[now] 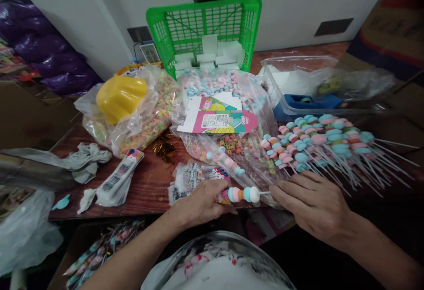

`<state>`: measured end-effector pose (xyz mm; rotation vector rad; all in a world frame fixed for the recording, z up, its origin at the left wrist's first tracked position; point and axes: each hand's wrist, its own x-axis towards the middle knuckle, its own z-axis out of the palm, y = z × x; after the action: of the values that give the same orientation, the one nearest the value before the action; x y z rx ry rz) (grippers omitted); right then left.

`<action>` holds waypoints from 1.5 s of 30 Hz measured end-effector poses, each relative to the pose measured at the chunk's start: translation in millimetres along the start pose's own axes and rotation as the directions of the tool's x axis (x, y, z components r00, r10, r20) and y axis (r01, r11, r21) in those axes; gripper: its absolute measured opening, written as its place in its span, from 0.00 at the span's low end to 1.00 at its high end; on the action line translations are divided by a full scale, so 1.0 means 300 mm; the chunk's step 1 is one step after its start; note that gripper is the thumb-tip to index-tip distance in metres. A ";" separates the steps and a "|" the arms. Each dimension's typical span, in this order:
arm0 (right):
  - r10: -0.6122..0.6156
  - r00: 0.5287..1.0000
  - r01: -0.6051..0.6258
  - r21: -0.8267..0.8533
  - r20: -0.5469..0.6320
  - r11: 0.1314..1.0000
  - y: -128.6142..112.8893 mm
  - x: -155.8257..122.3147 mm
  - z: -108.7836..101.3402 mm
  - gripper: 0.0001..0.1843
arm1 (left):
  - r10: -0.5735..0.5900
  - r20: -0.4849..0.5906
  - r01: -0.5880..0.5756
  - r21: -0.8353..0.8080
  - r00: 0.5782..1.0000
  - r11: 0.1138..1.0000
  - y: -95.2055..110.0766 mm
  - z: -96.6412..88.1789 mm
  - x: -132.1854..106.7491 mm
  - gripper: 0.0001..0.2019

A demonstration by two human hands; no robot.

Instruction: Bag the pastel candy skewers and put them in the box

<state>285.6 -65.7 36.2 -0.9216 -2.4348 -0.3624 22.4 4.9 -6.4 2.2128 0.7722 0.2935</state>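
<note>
A candy skewer [243, 194] of blue, pink, orange and white pieces lies level in front of me. My left hand [208, 199] is closed around its candy end, so the tip is hidden. Some pink shows between those fingers, too unclear to name. My right hand [308, 201] pinches the white stick [265, 192] just beyond the last white piece. Printed clear plastic sleeves [190, 179] lie right behind my left hand. Past my right hand, finished-looking candy skewers [334, 137] are heaped with their sticks pointing right. Another skewer [228, 162] rests on clear plastic in the middle.
A green basket [203, 5] with white cards stands at the back. Bags of cereal rings [159, 113] and pastel candies [212, 82], a yellow scalloped cup [121, 98], a stack of printed sleeves [119, 179] and a clear tub [298, 62] surround the work. Wrapped skewers [102, 254] fill a box below left.
</note>
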 end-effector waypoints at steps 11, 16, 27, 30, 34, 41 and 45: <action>0.149 0.987 -0.154 0.089 0.065 0.984 -0.041 0.034 -0.048 0.16 | -0.051 -0.105 0.059 0.072 0.993 0.996 0.030 0.022 0.028 0.07; 0.127 0.989 -0.129 0.023 0.074 0.991 -0.046 0.050 -0.060 0.16 | -0.058 -0.081 0.060 0.029 0.995 0.998 0.032 0.026 0.014 0.08; -0.016 0.987 0.001 0.086 0.163 0.996 -0.036 0.007 -0.079 0.18 | -0.130 0.050 0.137 -0.184 0.990 0.973 0.058 0.042 0.030 0.15; 0.001 0.991 -0.011 0.070 0.136 0.997 -0.038 -0.007 -0.093 0.18 | -0.146 0.085 0.162 -0.243 0.986 0.956 0.065 0.045 0.035 0.16; 0.029 0.986 -0.042 0.078 0.161 0.996 -0.031 -0.009 -0.079 0.19 | -0.093 0.128 0.122 -0.240 0.987 0.963 0.084 0.048 0.045 0.16; 0.155 0.947 -0.147 -0.052 0.279 0.988 -0.013 -0.027 -0.036 0.19 | -0.069 0.091 0.076 -0.075 0.993 0.994 0.090 0.044 0.044 0.22; 0.187 0.931 -0.168 -0.086 0.312 0.982 -0.012 -0.031 -0.026 0.20 | -0.047 0.089 0.053 -0.069 0.995 0.996 0.083 0.040 0.029 0.28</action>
<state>292.1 -76.6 37.2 -1.3043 -2.6108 -0.2331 45.2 -9.9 3.3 2.1213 0.7567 0.1952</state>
